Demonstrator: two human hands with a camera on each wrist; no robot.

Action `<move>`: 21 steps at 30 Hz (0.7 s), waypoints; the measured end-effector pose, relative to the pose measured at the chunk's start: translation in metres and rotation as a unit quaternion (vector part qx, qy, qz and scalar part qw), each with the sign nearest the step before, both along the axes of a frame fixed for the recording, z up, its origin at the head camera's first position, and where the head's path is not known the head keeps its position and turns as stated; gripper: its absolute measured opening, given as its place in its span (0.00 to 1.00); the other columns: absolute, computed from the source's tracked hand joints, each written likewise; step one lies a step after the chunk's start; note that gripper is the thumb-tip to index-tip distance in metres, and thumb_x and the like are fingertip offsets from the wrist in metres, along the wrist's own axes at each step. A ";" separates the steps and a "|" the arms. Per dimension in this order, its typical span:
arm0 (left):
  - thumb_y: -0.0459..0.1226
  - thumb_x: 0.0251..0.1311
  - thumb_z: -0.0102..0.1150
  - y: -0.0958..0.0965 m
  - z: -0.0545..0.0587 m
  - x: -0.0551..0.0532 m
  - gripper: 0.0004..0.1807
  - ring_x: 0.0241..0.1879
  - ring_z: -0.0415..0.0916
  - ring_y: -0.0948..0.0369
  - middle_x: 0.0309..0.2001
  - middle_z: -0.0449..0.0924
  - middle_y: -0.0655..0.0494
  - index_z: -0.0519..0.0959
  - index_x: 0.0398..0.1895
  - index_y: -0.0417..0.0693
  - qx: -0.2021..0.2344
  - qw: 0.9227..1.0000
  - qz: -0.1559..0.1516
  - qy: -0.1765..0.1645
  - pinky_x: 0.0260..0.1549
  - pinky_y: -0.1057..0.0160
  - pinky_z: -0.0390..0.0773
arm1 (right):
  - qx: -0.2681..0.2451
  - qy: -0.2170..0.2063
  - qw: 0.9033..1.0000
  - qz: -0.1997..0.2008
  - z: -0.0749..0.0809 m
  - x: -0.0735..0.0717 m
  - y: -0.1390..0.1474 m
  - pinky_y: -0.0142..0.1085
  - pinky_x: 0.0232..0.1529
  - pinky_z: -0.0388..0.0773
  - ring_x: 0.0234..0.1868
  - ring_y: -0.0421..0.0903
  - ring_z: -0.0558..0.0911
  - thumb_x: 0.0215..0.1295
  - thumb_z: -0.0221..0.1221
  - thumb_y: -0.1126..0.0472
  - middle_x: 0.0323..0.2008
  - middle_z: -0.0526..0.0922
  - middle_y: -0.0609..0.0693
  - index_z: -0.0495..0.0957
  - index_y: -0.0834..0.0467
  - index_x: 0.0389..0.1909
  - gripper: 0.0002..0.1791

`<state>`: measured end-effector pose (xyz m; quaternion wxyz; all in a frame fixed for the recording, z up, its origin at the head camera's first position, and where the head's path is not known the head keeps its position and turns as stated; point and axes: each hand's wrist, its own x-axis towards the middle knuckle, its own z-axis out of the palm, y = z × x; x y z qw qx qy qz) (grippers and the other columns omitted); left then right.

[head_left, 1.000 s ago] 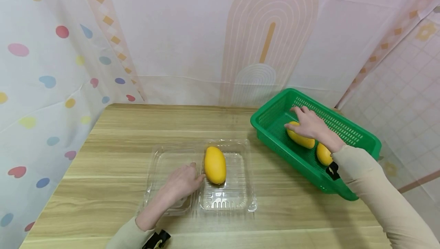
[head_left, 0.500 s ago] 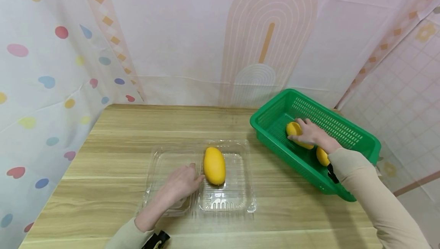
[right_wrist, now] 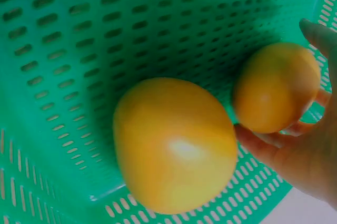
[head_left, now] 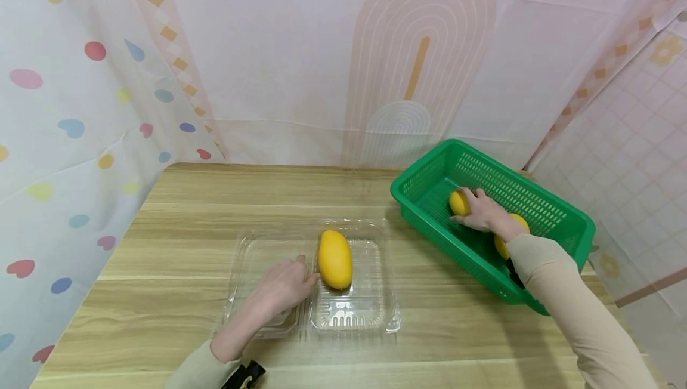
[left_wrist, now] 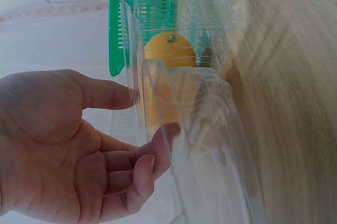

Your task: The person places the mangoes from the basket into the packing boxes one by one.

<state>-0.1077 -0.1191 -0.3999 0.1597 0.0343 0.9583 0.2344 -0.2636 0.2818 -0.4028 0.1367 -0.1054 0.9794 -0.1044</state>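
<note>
At the hinge of an open clear plastic clamshell box [head_left: 354, 311], my left hand [head_left: 284, 284] holds the edge. The left wrist view has the thumb against the plastic and the fingers [left_wrist: 166, 132] curled at the rim. A yellow mango [head_left: 335, 259] lies in the box's right half, just beside that hand. Inside the green basket [head_left: 456, 252], my right hand [head_left: 480, 210] grips a second mango [right_wrist: 276, 87], thumb on one side and fingers on the other; the palm covers part of it. A third mango [right_wrist: 174, 145] lies under the right wrist.
The basket has perforated walls and stands slanted at the right of the wooden table [head_left: 161, 246]. Patterned cloth [head_left: 290, 67] hangs behind and along both sides. Black wrist straps [head_left: 244, 374] show at the sleeves.
My right hand has come down from above onto the mango in the basket and closed round it, shifting slightly right. The left hand and the box have stayed still.
</note>
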 end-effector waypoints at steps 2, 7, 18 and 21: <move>0.44 0.65 0.53 0.000 0.000 0.000 0.34 0.10 0.53 0.67 0.12 0.63 0.58 0.62 0.63 0.23 0.001 1.000 0.000 -0.001 0.07 0.74 0.51 | -0.013 -0.004 1.000 -0.006 -0.004 -0.001 0.002 0.63 0.50 0.71 0.54 0.71 0.70 0.65 0.55 0.46 0.62 0.56 0.74 0.47 0.59 0.72 0.42; 0.43 0.65 0.53 0.000 -0.001 0.000 0.34 0.10 0.54 0.67 0.12 0.64 0.57 0.61 0.64 0.23 0.005 1.000 -0.002 -0.003 0.07 0.74 0.52 | -0.035 0.000 0.999 -0.009 -0.010 0.000 0.003 0.63 0.50 0.72 0.52 0.71 0.71 0.63 0.56 0.43 0.60 0.58 0.77 0.44 0.60 0.72 0.46; 0.43 0.65 0.53 0.000 -0.001 0.000 0.35 0.10 0.53 0.67 0.12 0.63 0.57 0.60 0.64 0.23 0.005 1.000 -0.002 -0.004 0.06 0.74 0.52 | -0.023 0.003 1.000 -0.017 -0.013 -0.004 0.001 0.64 0.55 0.68 0.55 0.72 0.69 0.64 0.57 0.48 0.61 0.57 0.77 0.44 0.62 0.72 0.45; 0.44 0.65 0.53 0.000 -0.001 0.000 0.35 0.10 0.53 0.67 0.12 0.64 0.58 0.60 0.64 0.23 0.006 1.000 -0.002 -0.006 0.06 0.74 0.52 | -0.023 0.002 1.000 -0.018 -0.013 -0.004 -0.001 0.63 0.53 0.70 0.54 0.71 0.69 0.63 0.58 0.49 0.60 0.58 0.76 0.44 0.61 0.72 0.46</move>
